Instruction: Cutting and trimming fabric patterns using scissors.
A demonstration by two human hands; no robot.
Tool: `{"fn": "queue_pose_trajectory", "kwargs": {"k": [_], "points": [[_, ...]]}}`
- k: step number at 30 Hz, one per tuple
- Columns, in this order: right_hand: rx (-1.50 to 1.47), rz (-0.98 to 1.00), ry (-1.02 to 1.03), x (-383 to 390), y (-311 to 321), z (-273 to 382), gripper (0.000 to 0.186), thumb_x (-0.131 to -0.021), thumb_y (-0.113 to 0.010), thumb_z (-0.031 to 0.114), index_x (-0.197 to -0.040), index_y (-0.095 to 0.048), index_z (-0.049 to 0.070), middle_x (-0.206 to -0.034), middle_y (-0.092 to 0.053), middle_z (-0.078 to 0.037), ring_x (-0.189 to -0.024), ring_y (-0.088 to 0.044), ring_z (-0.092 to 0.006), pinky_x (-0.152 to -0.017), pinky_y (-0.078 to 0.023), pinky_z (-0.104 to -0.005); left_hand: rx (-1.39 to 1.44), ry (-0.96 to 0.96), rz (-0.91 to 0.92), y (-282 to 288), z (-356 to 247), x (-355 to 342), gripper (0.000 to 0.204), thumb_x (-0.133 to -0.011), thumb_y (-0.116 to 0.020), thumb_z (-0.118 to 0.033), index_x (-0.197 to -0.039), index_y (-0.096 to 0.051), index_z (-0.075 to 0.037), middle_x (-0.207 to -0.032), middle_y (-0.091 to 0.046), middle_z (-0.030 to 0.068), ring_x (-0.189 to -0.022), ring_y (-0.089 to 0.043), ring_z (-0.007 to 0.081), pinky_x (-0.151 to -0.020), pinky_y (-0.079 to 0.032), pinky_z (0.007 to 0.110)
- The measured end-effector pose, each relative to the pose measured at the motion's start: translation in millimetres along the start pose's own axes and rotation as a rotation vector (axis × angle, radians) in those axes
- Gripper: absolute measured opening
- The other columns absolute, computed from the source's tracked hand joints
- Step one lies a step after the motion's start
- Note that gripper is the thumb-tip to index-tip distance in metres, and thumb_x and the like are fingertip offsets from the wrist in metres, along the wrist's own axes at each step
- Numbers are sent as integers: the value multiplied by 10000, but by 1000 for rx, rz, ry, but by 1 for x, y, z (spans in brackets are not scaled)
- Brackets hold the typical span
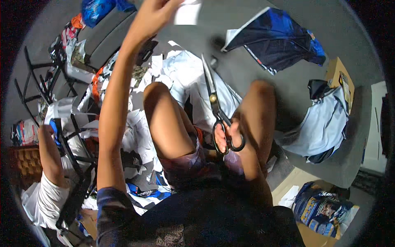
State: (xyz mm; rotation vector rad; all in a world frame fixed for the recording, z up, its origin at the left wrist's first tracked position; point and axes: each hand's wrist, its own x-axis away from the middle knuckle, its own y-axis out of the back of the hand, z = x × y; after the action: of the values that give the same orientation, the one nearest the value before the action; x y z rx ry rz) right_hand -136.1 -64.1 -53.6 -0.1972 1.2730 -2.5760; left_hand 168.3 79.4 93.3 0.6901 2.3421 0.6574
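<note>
Tailor's shears, one pair: black handles, silver blades pointing away from you, suspended between your knees. Your right hand is closed around the handle loops, gripping them. Your left hand sits at the upper edge of view beside a white piece; its fingertips are cropped, so you cannot tell whether they pinch it.

Surface: grey floor, strewn on your left with a heap of white scraps. Room: black metal frame at left, near a co-worker's white sleeve.

Edges and clearance: bare floor lies ahead of your right knee, bounded by a navy-and-blue garment and, farther right, a pale grey garment. Scraps crowd your left leg.

Count: navy-and-blue garment, one; pale grey garment, one; blue plastic bag, one, upper left; dark-blue printed package, one, lower right; scraps, too overlapped to number.
</note>
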Motion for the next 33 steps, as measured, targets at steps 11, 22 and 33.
{"fn": "queue_pose_trajectory", "kwargs": {"k": [11,22,33], "points": [[1444,-1046,68,93,86,121,200,-798,-522,168,-743,-599,-9,-600,-547,-59,-535,-469,-136,-491,-376,-285,-326,6,515,-35,150,59,379,-809,-574,-14,-1177,-486,-18,-1084,-553,89,-939,-533,183,-780,-446,305],[1624,-764,-1050,47,121,273,396,-769,-652,369,-715,-619,-22,-557,-584,-113,-467,-545,-228,-478,-438,-349,-235,-72,52,-248,84,-65,321,-833,-618,-233,-1041,-559,4,-882,-599,112,-712,-551,223,-665,-448,311],[2007,-842,707,-39,200,195,307,-665,-567,62,-966,-578,4,-913,-621,-107,-815,-566,-252,-770,-439,-328,951,280,-52,-131,-22,-35,122,-849,-605,-189,-905,-565,-88,-717,-505,-38,-542,-441,62,-499,-358,209]]}}
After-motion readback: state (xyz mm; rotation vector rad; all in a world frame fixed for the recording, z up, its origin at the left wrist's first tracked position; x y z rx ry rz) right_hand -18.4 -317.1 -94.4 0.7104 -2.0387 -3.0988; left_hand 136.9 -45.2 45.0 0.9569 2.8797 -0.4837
